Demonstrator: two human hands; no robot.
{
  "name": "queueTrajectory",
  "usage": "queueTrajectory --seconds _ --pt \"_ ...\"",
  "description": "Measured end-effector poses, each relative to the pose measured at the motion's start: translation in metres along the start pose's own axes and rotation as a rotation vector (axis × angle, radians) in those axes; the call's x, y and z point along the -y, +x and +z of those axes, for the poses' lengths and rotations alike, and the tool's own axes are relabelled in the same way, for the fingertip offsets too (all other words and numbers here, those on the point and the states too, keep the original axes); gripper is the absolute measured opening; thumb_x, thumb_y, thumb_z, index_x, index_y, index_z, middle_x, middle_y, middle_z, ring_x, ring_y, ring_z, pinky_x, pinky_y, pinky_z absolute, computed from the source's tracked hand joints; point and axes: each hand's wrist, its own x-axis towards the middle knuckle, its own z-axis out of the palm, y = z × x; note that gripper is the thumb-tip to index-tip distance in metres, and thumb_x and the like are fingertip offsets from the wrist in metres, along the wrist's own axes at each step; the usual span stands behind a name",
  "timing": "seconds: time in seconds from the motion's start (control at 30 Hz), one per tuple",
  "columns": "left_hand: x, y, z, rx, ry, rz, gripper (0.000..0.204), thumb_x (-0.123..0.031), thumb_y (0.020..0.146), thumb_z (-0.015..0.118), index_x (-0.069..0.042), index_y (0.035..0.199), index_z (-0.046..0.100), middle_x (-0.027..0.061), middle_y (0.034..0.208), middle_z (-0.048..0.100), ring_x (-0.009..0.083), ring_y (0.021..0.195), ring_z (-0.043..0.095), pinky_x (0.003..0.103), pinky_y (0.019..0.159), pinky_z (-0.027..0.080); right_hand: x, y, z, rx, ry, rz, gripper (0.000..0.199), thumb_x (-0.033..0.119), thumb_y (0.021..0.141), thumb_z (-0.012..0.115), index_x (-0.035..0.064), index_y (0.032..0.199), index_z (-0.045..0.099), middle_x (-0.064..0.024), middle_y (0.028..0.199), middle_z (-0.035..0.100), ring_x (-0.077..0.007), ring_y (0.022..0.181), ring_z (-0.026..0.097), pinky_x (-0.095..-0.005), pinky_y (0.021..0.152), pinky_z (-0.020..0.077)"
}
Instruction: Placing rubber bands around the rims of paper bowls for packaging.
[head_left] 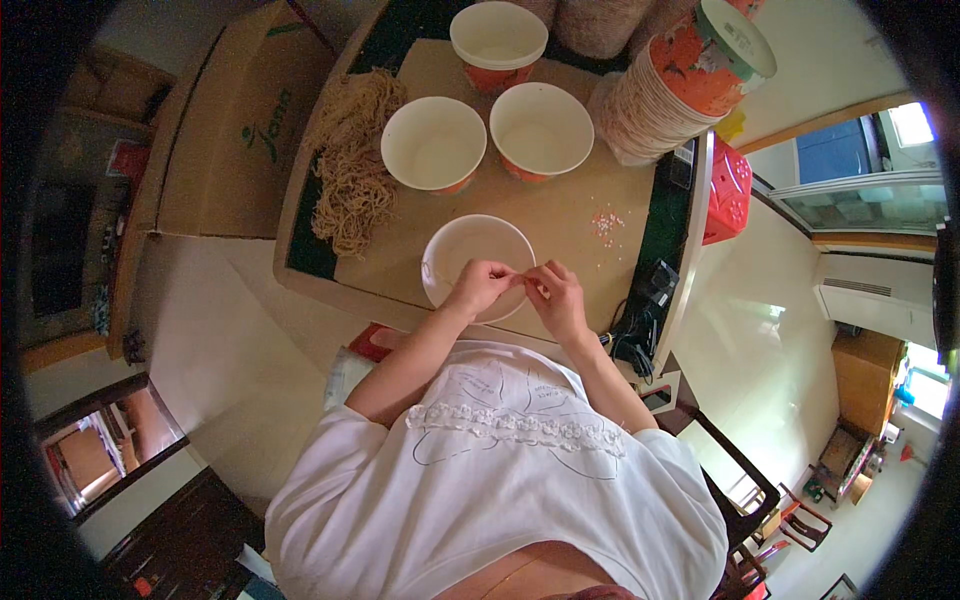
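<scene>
Above the right part of a white paper bowl, my left hand and my right hand meet fingertip to fingertip. Both are closed in a pinch. What lies between the fingers is too small to make out. Beyond the bowl stand three more white-lined paper tubs: one at the left, one at the right and one farther back. A heap of tan stringy strands lies on the table's left side. Small pale bits are scattered to the right.
A tall stack of nested paper tubs leans at the back right. Black cables with an adapter lie by the table's right edge, near a red plastic stool. A large cardboard box stands left of the cardboard-covered table.
</scene>
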Motion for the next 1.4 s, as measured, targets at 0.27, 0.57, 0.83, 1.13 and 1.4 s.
queueTrajectory --seconds 0.27,0.57,0.83,1.13,1.4 --pt "0.002 0.001 0.003 -0.124 0.015 0.183 0.011 -0.012 0.085 0.059 -0.002 0.084 0.065 -0.0032 0.068 0.058 0.0033 0.057 0.048 0.02 0.049 0.037 0.004 0.003 -0.004 -0.001 -0.026 -0.047 0.01 0.008 0.075 0.067 0.0083 0.084 0.065 -0.0084 0.075 0.057 -0.0221 0.064 0.055 -0.032 0.057 0.0453" --pt "0.005 0.003 0.003 -0.159 -0.18 0.156 0.009 -0.011 0.086 0.056 -0.003 0.085 0.061 0.0003 0.068 0.059 0.0054 0.056 0.051 0.02 0.048 0.039 0.0 0.0 0.001 0.042 -0.104 0.015 0.009 0.013 0.074 0.065 0.0097 0.081 0.063 -0.0067 0.076 0.057 -0.0263 0.074 0.056 -0.0383 0.068 0.0403" --pt "-0.008 -0.006 0.007 -0.061 -0.191 0.043 0.015 -0.013 0.087 0.059 -0.002 0.096 0.06 0.0012 0.073 0.062 0.0053 0.059 0.053 0.021 0.048 0.04 0.009 0.001 -0.003 0.003 -0.099 0.025 0.006 0.011 0.074 0.065 0.0097 0.079 0.061 -0.0069 0.077 0.057 -0.0266 0.074 0.056 -0.0372 0.068 0.0404" --pt "-0.004 -0.007 -0.005 -0.049 0.089 0.149 0.008 -0.009 0.081 0.064 -0.001 0.081 0.065 0.002 0.075 0.066 0.0071 0.066 0.058 0.022 0.062 0.046 0.009 0.0 -0.004 0.024 -0.094 -0.014 0.005 0.01 0.075 0.064 0.0098 0.08 0.062 -0.0059 0.078 0.058 -0.026 0.075 0.056 -0.0368 0.068 0.0398" --pt "-0.011 -0.016 -0.014 -0.084 0.179 0.217 0.012 -0.011 0.082 0.064 0.001 0.083 0.065 0.0049 0.074 0.066 0.0072 0.067 0.058 0.023 0.063 0.047 0.031 0.008 -0.004 -0.035 0.001 -0.008 0.007 0.01 0.076 0.064 0.0081 0.082 0.063 -0.0082 0.082 0.061 -0.0258 0.079 0.057 -0.0379 0.069 0.0428"
